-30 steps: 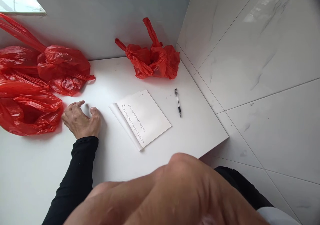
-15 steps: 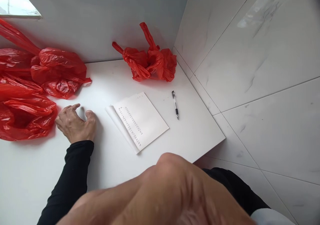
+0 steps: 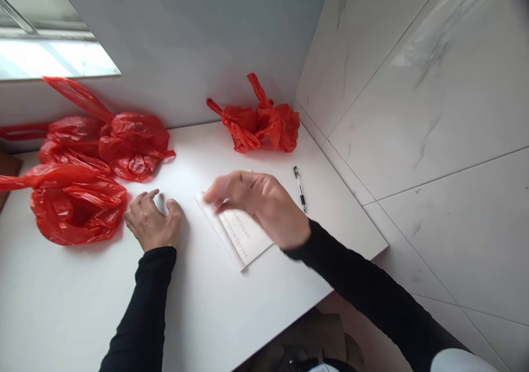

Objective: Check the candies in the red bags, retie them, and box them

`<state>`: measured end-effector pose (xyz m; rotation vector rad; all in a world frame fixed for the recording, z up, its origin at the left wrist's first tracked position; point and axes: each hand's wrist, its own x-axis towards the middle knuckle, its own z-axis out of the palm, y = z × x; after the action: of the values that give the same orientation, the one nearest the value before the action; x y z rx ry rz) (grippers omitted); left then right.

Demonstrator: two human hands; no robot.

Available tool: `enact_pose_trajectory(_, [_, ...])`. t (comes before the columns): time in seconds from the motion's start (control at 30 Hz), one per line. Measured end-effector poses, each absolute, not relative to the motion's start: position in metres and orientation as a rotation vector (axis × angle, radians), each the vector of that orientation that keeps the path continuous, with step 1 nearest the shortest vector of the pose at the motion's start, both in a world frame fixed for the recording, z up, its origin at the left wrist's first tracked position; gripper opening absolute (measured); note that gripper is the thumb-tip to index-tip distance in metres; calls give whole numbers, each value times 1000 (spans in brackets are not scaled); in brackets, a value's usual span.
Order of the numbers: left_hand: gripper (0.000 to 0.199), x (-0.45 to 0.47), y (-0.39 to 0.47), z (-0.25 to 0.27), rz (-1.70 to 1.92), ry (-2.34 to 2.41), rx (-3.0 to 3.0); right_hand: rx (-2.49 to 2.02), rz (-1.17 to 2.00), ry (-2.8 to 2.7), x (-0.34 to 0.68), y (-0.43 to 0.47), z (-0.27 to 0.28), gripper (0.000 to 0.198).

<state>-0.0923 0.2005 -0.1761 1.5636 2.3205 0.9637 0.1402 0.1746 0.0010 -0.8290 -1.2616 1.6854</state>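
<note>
My left hand (image 3: 152,221) rests on the white table with fingers bent and thumb apart, holding nothing. It is beside an opened red plastic bag (image 3: 78,212). Above a sheaf of white paper (image 3: 257,246) hovers my right hand (image 3: 264,204), a little blurred, with loosely curved fingers and nothing seen in them. It hides the upper part of the paper, where columns of handwritten numbers show. To the right of the paper lies a black-and-clear pen (image 3: 300,190), apart from both hands.
Knotted red plastic bags (image 3: 134,143) stand at the back left, and another red bundle (image 3: 264,127) sits in the back corner. A grey wall (image 3: 198,41) and a tiled wall (image 3: 392,113) border the white table (image 3: 198,317). A window (image 3: 53,30) is at upper left.
My right hand has moved from close in front of the camera, forward and down over the paper. The view has shifted, while my left hand stays on the table.
</note>
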Motion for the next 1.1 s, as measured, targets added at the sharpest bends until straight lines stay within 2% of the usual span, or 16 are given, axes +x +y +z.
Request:
enact_pose_trajectory(0.07, [50,-93,200,-174,961,2354,1573,-1134,1326,-1379,140,217,-22,33])
enact_pose_trajectory(0.13, [50,-94,198,-171,964,2388,1576,-1459,890,-1666,139,254,-44,22])
enact_pose_trajectory(0.17, [50,-94,198,-169,965,2399,1576,-1511,815,-1689,138,269,-53,15])
enact_pose_trajectory(0.23, [51,-95,196,-166,964,2413,1574,-1577,748,-1708,134,293,-65,20])
enact_pose_trajectory(0.33, [48,-99,195,-162,970,2413,1565,-1569,780,-1722,129,311,-66,21])
enact_pose_trajectory(0.47, [44,-102,195,-159,1048,2370,1521,-1429,785,-1737,128,301,-35,27])
enact_pose_trajectory(0.67, [39,-100,175,-139,1341,2244,1286,-1104,954,-1792,158,200,18,27])
enact_pose_trajectory(0.77, [44,-81,126,-122,1366,2060,1194,-1035,1109,-1888,185,137,2,25])
enact_pose_trajectory(0.9, [45,-40,43,-98,1148,1516,1196,-1235,1252,-1884,215,79,-43,22])
enact_pose_trajectory(1.03, [36,-15,-7,-90,1053,1486,1258,-1315,1233,-1900,225,55,-58,17])
enact_pose_trajectory(1.1, [25,-12,-17,-90,1059,1534,1296,-1338,1154,-1926,221,49,-52,26])
